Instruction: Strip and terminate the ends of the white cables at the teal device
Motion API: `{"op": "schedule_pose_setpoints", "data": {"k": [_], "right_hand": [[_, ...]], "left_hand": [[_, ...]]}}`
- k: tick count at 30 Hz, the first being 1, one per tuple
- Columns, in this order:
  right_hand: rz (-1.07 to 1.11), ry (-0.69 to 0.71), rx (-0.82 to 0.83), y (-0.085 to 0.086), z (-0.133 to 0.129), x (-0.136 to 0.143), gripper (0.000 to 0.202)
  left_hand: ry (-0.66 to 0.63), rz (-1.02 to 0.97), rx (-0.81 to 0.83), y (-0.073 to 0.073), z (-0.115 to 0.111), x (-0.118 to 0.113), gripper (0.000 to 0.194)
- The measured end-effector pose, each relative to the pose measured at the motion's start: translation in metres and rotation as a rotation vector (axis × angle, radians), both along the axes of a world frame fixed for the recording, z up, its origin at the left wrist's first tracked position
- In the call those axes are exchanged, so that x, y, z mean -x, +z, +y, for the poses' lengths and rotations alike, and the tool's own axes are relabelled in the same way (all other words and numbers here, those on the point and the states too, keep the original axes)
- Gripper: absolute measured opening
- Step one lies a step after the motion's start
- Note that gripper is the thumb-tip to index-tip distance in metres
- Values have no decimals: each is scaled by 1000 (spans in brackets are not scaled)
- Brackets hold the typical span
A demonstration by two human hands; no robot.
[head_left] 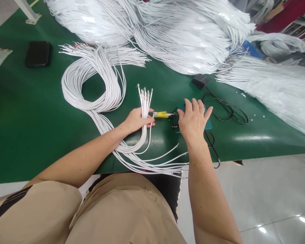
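The bundle of thin white cables (pixel 144 105) consists of smooth, round strands with small silver metal ends set at uneven heights. The left hand (pixel 136 121) is closed around it, thumb laid across the strands. One strand stands apart on the right; its upper end lies at the silver tip of a yellow-sleeved metal rod (pixel 162 115). Contact between the two cannot be confirmed.

The gripped section is located near the middle of the table. Its long axis runs away from the body, metal ends pointing to the far side. Below the hand, the strands bend left towards a looped coil of white cables (pixel 73 91). The rod lies crosswise, extending left from a teal box-shaped device (pixel 207 125). The right hand (pixel 194 122) rests over this device, fingers spread.

The table (pixel 73 145) has a smooth, glossy green surface. Large heaps of white cables (pixel 183 40) occupy its far side. A black cord (pixel 227 106) lies right of the device. The floor (pixel 269 193) is pale, shiny tile.
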State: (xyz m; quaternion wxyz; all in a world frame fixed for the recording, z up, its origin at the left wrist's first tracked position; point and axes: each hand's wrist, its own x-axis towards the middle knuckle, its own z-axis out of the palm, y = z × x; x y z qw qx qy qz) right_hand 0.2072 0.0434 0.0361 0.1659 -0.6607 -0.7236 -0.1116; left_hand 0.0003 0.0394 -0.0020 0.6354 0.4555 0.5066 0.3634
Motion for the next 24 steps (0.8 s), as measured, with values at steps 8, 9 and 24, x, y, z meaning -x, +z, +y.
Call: {"op": "schedule_pose_setpoints", "data": {"k": [8,9,24], "right_hand": [[52,31,-61,-3,-9,7,38],[81,108,-65,1,-17,14,35],[111,117,536,25,-82,60,31]], "left_hand": [[44,-132,12,2,-4,9,57],[33,-161,1,3,-5,10,57],[-145,8,-139,17,-14,15,48]]}}
